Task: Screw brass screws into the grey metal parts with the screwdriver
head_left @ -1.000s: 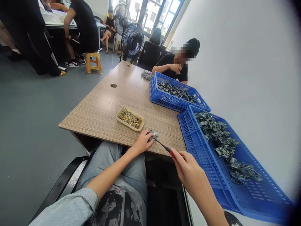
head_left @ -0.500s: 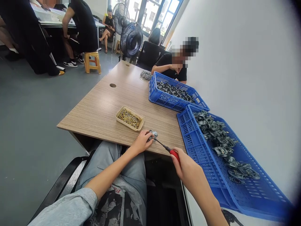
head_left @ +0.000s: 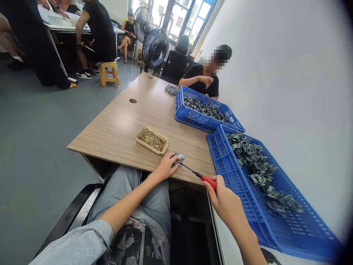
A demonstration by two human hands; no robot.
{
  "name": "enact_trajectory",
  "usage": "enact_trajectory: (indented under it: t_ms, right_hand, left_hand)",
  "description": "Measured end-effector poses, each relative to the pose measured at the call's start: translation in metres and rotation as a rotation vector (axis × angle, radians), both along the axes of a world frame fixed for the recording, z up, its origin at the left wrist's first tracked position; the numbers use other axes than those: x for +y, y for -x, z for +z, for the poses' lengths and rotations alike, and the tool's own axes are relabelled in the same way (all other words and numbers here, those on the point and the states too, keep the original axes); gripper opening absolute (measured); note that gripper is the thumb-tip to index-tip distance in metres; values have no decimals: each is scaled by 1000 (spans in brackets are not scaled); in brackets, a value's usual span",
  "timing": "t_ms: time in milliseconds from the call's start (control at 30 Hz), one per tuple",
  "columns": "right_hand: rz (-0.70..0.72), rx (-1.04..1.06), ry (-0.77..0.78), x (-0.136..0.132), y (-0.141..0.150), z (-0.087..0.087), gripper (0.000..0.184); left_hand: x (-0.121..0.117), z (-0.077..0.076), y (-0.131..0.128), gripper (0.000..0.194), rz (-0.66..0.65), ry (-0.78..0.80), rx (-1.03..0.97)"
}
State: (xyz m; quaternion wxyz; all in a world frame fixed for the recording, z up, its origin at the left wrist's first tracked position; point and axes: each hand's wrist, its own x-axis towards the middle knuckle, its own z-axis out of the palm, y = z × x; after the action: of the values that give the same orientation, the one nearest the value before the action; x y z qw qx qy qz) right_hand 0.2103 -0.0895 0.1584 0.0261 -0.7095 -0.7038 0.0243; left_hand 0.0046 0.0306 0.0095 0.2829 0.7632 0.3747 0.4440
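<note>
My left hand (head_left: 165, 167) rests at the table's near edge, shut on a small die-cast metal part (head_left: 179, 157), possibly a carburetor body. My right hand (head_left: 224, 197) is shut on a red-handled screwdriver (head_left: 209, 180). Its thin shaft reaches left, with the tip at the metal part. The contact point is partly hidden by my left fingers. Both hands are above the striped wood-grain table (head_left: 110, 138). A shallow beige tray (head_left: 152, 139) of brass screws sits just beyond my left hand.
A blue plastic crate (head_left: 220, 147) of grey metal parts lies to my right, against a white wall. Another loaded blue crate (head_left: 193, 117) stands farther along the table, next to a seated co-worker (head_left: 200, 75). Several other people, fans and stools occupy the room's far side.
My right hand and the screwdriver have shifted slightly to the right and turned, and the red handle shows more clearly. My left hand still holds the metal part in about the same place.
</note>
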Motion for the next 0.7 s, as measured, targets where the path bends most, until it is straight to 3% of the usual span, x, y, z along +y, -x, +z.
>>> enact_trajectory:
  t_ms: [200,400,567,700]
  right_hand:
    - [115,186,-66,-1,-4,-5,30]
    - [2,-11,-111,2,-7,-11,36]
    - [126,207,-134,1,-9,-14,36]
    - [46,126,-110,0,-10,-17,33]
  left_hand:
    - [0,0,0,23,8,6,-9]
    - [-1,0,0,23,17,16,5]
    - [-1,1,0,23,19,20,0]
    - [0,1,0,23,19,14,2]
